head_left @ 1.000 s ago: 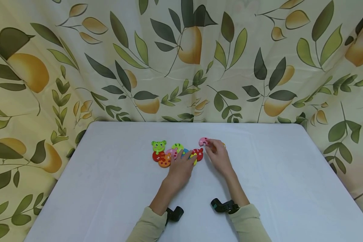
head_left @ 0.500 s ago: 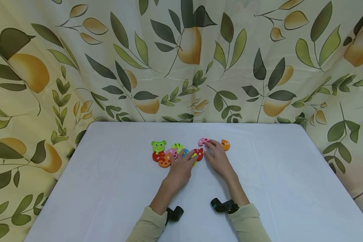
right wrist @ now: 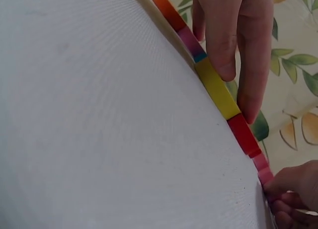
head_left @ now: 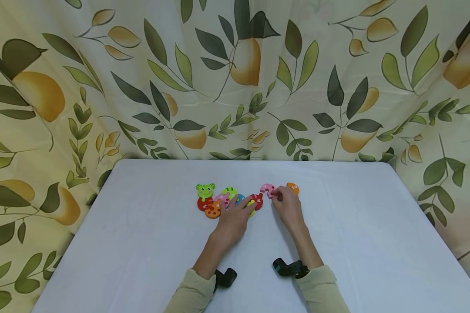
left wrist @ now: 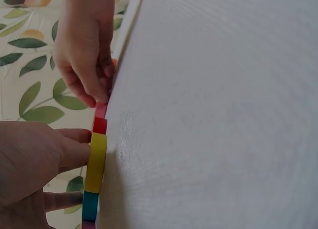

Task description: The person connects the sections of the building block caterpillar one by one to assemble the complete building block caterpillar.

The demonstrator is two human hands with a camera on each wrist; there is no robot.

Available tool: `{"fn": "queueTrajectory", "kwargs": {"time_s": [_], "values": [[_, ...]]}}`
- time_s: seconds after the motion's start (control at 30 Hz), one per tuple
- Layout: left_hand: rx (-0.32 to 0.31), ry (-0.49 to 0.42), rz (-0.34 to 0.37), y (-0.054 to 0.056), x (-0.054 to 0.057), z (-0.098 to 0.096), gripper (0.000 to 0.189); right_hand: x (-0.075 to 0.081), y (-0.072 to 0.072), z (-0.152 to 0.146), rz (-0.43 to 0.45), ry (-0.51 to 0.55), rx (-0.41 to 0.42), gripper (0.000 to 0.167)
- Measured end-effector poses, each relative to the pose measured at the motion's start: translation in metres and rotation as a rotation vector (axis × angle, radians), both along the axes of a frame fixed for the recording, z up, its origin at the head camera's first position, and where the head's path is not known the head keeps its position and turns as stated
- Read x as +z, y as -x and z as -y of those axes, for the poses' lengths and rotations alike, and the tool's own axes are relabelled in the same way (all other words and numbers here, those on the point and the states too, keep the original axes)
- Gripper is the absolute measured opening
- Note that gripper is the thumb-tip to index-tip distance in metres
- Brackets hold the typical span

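Observation:
My left hand (head_left: 233,218) rests with spread fingers on a row of joined, numbered caterpillar puzzle pieces and covers part of its middle. The green face piece (head_left: 206,190) tops the left end, above the red piece (head_left: 204,204) and the orange spotted piece (head_left: 213,211). A red striped piece (head_left: 257,200) forms the right end. Just right of it, my right hand (head_left: 290,209) pinches a pink puzzle piece (head_left: 267,188) at its right side, flat on the table. In the left wrist view, my left fingers touch the yellow piece (left wrist: 97,162) and the teal piece (left wrist: 90,206).
A loose orange puzzle piece marked 10 (head_left: 293,187) lies behind my right hand, partly hidden. The white-covered table (head_left: 141,243) ends at a patterned curtain (head_left: 235,117). Each wrist wears a black camera (head_left: 226,277).
The right hand has drawn back slightly and the pink piece has turned and shifted a little rightward and nearer. The orange piece came into sight behind that hand. The left hand stays put.

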State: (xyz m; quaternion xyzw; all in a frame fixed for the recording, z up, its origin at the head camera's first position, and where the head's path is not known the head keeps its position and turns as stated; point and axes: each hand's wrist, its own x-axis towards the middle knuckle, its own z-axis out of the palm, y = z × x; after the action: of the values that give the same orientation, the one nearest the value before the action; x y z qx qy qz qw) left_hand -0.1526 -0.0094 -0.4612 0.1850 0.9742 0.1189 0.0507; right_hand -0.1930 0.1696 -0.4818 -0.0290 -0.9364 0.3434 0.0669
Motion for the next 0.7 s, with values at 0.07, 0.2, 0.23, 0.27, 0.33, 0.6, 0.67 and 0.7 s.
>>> {"fn": "queueTrajectory", "kwargs": {"time_s": [0.07,0.2,0.23,0.27,0.33,0.6,0.67,0.7], "values": [[0.000,-0.001,-0.004,-0.0005,-0.0006,-0.0001,0.051,-0.0011,0.0001,-0.0001,-0.002,0.021,-0.006,0.020],[0.000,0.005,-0.005,0.0000,-0.0001,-0.0007,0.053,-0.0011,0.0007,-0.0003,-0.028,0.110,0.035,0.026],[-0.001,0.006,-0.004,0.0002,0.0003,-0.0009,0.053,-0.0010,0.0010,-0.0007,-0.033,0.126,0.059,0.027],[-0.001,0.008,-0.003,0.0005,0.0005,-0.0011,0.053,-0.0007,0.0013,-0.0009,-0.038,0.131,0.088,0.028],[-0.002,0.009,-0.002,0.0010,0.0006,-0.0013,0.053,-0.0002,0.0015,-0.0016,-0.034,0.120,0.143,0.028],[-0.002,0.005,0.006,0.0014,-0.0010,-0.0009,0.051,0.0035,0.0009,-0.0051,0.025,0.072,0.203,0.031],[-0.001,0.005,0.004,0.0017,-0.0017,-0.0006,0.051,0.0040,0.0012,-0.0054,0.033,0.068,0.208,0.032],[0.000,0.007,0.005,0.0018,-0.0019,-0.0005,0.052,0.0040,0.0013,-0.0053,0.033,0.061,0.210,0.032]]}}
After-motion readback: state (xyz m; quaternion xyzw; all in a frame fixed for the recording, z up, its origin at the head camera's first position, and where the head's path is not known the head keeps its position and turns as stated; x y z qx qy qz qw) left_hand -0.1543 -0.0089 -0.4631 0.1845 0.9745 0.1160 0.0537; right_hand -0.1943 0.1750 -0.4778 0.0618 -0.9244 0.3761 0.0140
